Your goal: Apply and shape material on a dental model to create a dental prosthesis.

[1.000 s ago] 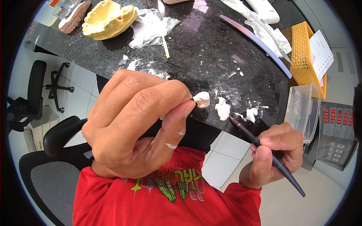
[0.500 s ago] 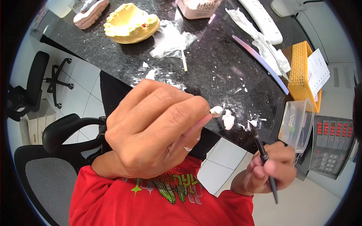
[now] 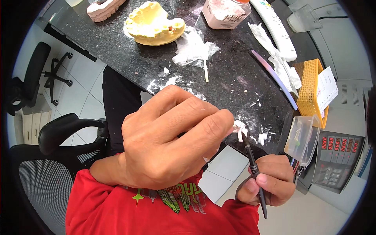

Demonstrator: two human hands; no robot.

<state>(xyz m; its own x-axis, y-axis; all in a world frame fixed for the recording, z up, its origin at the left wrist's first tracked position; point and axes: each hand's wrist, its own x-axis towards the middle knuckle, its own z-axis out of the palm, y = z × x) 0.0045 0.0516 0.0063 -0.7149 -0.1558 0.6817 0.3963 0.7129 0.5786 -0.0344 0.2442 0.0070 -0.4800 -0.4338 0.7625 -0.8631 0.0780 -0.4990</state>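
Note:
My left hand (image 3: 176, 135) is closed in a pinch over the near edge of the dark speckled table (image 3: 223, 78). A small whitish piece (image 3: 236, 126) shows just past its fingertips; the rest of it is hidden. My right hand (image 3: 274, 178) grips a slim black-handled brush (image 3: 253, 167), its dark tip pointing up and away. That tip meets or overlaps the white soft material by the left fingertips; whether they touch, I cannot tell. More white smears (image 3: 263, 137) lie just right of it. A white streak marks a left finger.
A yellow dental cast (image 3: 156, 35) and a pinkish one (image 3: 103, 11) sit at the far left. Beyond lie crumpled plastic (image 3: 192, 51), a powder jar (image 3: 225, 15) and a purple curved strip (image 3: 274, 78). A yellow basket (image 3: 307, 86) and clear box (image 3: 299, 137) stand right.
The brush tip has come left, from the white smears to the material at my left fingertips. My left hand sits slightly further right, and the view has shifted a little.

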